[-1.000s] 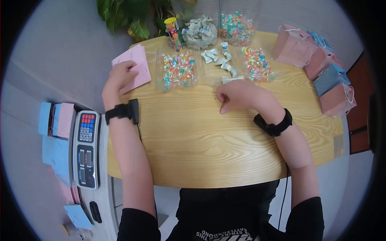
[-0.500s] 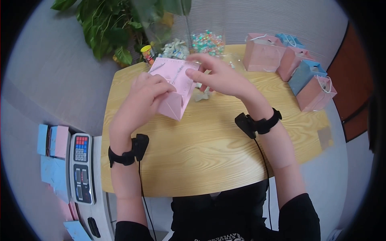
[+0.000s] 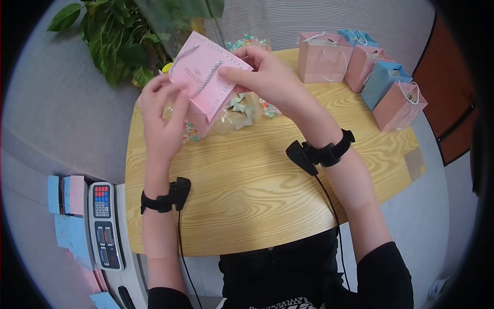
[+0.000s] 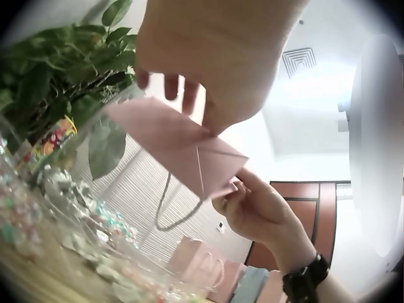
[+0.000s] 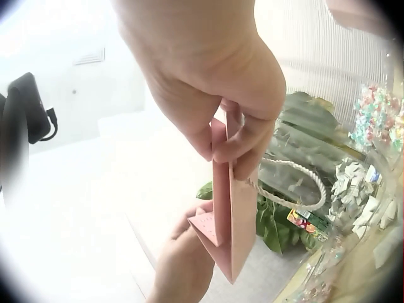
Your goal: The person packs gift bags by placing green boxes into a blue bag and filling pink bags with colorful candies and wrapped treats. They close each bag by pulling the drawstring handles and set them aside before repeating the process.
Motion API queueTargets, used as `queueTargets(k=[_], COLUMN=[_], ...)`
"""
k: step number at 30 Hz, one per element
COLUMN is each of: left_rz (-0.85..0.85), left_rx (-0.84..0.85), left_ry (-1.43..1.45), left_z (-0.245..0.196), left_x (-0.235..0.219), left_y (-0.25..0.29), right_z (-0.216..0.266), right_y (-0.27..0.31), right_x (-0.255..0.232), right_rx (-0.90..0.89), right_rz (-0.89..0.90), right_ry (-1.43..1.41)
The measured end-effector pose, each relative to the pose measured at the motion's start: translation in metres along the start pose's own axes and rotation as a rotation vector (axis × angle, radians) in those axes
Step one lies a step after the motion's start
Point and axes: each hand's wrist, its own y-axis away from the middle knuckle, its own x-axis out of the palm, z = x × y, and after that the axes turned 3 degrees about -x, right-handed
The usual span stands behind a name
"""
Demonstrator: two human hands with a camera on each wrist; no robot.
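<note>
A pink paper gift bag [image 3: 193, 74], folded nearly flat, is held tilted over the back of the table. It has twisted white cord handles [image 3: 215, 72] and printed lettering on the front. My right hand [image 3: 272, 80] pinches its right side edge, thumb on the front panel and fingers behind. At the bag's lower left edge, my left hand [image 3: 163, 116] touches it with loosely bent, spread fingers. In the left wrist view the creased end of the bag [image 4: 183, 148] faces the camera. The right wrist view shows a folded-in side between its two panels.
Several pink and blue gift bags [image 3: 327, 59] stand at the table's right back. Wrapped sweets [image 3: 247, 44] in clear tubs and white-wrapped pieces [image 3: 239, 110] lie behind the held bag. A leafy plant [image 3: 110, 44] is at back left, a scale [image 3: 105, 226] beside the table.
From the table's left back the pink bag was lifted and brought to the middle, then raised further. My right hand came to it and now pinches its edge; my left fingers have loosened.
</note>
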Motion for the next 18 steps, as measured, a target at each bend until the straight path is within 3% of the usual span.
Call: queueTargets(k=[2,3,5,9,13,15,16,18], left_rz=[-0.217,-0.219,-0.202,-0.240,-0.334,-0.363,-0.396,-0.433], left_rx=[-0.373,-0.372,-0.805,-0.886,-0.919,-0.946,-0.969,-1.003], left_ry=[0.235,0.237,0.899,0.961,1.245,1.334,1.390,1.440], left_z=[-0.003,-0.008,-0.019,-0.006,0.052,0.069,0.069,0.067], left_x=[0.008,0.010,0.011,0.010,0.022,0.022,0.020,0.015], left_y=[-0.001,-0.002,-0.004,-0.003,0.007,0.010,0.010,0.011], right_z=[0.002,0.003,0.003,-0.002,-0.016,-0.025,-0.027,-0.030], right_y=[0.004,0.006,0.008,-0.012,-0.032,-0.037,-0.036,-0.035], right_x=[0.007,0.010,0.017,0.026,0.037,0.043,0.048,0.055], right_rx=[-0.009,-0.019,-0.003,0.031,0.125,0.147,0.155,0.119], right_rz=[-0.017,-0.035,-0.045,-0.047,-0.090,-0.081,-0.074,-0.075], right_ry=[-0.022,-0.041,-0.031,-0.042,-0.053,0.211,0.201,0.602])
